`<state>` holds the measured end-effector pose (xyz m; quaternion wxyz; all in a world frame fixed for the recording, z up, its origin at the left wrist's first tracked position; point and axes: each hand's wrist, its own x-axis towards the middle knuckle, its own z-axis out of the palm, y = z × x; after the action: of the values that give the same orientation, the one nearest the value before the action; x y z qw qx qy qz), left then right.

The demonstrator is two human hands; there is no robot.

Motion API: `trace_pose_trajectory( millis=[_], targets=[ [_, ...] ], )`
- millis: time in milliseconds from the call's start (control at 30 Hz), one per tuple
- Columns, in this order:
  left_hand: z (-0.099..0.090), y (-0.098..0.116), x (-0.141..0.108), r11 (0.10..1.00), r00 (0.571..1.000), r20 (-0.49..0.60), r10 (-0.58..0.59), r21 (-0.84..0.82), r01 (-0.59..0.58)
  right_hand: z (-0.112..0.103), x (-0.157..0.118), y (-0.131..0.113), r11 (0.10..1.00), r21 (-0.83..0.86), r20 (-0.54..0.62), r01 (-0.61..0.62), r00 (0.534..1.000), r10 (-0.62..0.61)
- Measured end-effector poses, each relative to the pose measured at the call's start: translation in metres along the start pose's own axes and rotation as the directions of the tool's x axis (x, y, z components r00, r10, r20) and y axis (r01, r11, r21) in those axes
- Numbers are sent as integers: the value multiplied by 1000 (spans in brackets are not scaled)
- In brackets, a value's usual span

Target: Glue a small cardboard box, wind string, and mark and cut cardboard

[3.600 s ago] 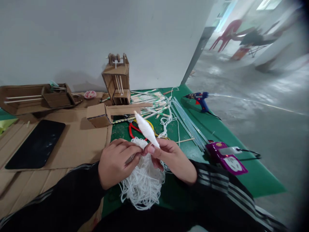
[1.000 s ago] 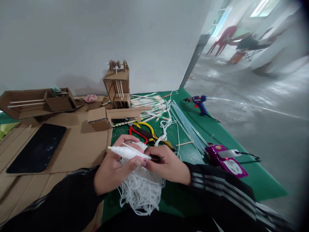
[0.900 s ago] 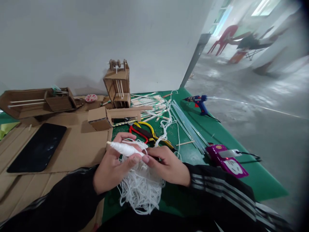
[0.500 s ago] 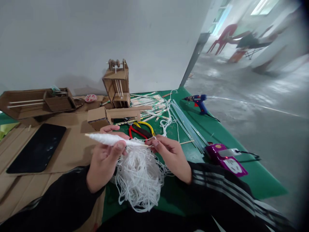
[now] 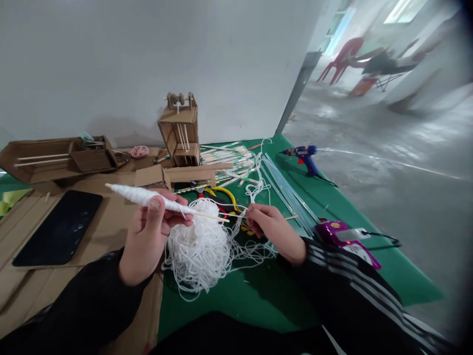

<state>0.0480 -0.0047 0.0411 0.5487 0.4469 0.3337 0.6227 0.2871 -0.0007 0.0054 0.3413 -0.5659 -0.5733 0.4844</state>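
One slender pale wooden stick, its far-left stretch wound thickly with white yarn into a spindle shape point(image 5: 136, 195), is held above the worktop, in front of the person. Its long axis runs across the body, the wound tip pointing left and a little away, the bare end pointing right and slightly nearer. The left hand point(image 5: 146, 236) is the nearer one: its fingers close round the wound part, thumb lying along the top. The right hand point(image 5: 269, 224) sits beyond the bare end, apart from the wood, so the spindle lies to the left of its fingers; these are pinched together on a thin white strand point(image 5: 235, 215) that leads back toward the stick. That gap, with the bare end aimed nearly at the right fingertips, is the relation that seems to matter most. Below the bare end, a loose tangled heap of white yarn point(image 5: 199, 256) rests on the green worktop point(image 5: 240, 310), trailing loops toward the right wrist. Just behind it, partly hidden, lie red- and yellow-handled metal tools point(image 5: 232, 195); farther right are clear straight glue sticks point(image 5: 286, 187).
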Motion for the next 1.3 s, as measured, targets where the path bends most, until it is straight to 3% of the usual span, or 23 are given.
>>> trace_pose_trajectory(
  millis=[200, 300, 367, 433, 500, 567, 633, 700, 767, 833, 900, 967, 1067, 1167, 1300],
  targets=[
    [3, 0, 1, 998, 990, -133, 50, -36, -55, -11, -1, -3, 929, -366, 18, 57, 998, -55],
    [3, 0, 2, 997, 990, -132, 42, -57, -50, -14, -4, -2, 861, -503, -3, 75, 996, -88],
    [3, -1, 1, 998, 994, -104, 27, -57, -34, -14, -8, -5, 814, -574, -92, 83, 982, -165],
    [3, -2, -1, 998, 997, -68, 25, -52, -29, -12, -14, -13, 804, -579, -210, 135, 928, -307],
    [3, -4, -3, 999, 999, -25, 33, -41, -34, -7, -22, -25, 794, -537, -234, 286, 854, -466],
    [3, -6, -6, 999, 999, 28, 43, -19, -43, 3, -30, -39, 715, -523, -121, 464, 790, -601],
    [3, -8, -9, 999, 995, 81, 52, 8, -53, 15, -35, -49, 640, -536, 7, 551, 761, -649],
    [3, -8, -11, 998, 992, 115, 52, 25, -55, 28, -34, -52, 641, -542, 24, 544, 772, -635],
    [3, -8, -13, 998, 990, 128, 52, 27, -56, 40, -30, -49, 725, -487, -60, 488, 809, -584],
    [3, -8, -14, 998, 989, 136, 50, 19, -53, 48, -23, -42, 834, -358, -142, 421, 858, -494],
    [3, -8, -15, 999, 990, 140, 36, 16, -38, 53, -16, -34, 911, -190, -151, 365, 906, -395],
    [3, -9, -14, 1000, 993, 118, 27, 9, -28, 54, -11, -28, 946, -15, -146, 325, 935, -323],
    [5, -8, -11, 998, 999, 29, 15, -54, -13, 55, -7, -22, 942, 167, -222, 293, 942, -253],
    [9, -4, -10, 989, 997, -45, -60, -139, 53, 61, -9, -19, 953, 136, -197, 272, 950, -243],
    [13, -2, -12, 980, 992, -44, -117, -165, 108, 71, -11, -18, 946, 74, -86, 314, 948, -308]
  ],
)
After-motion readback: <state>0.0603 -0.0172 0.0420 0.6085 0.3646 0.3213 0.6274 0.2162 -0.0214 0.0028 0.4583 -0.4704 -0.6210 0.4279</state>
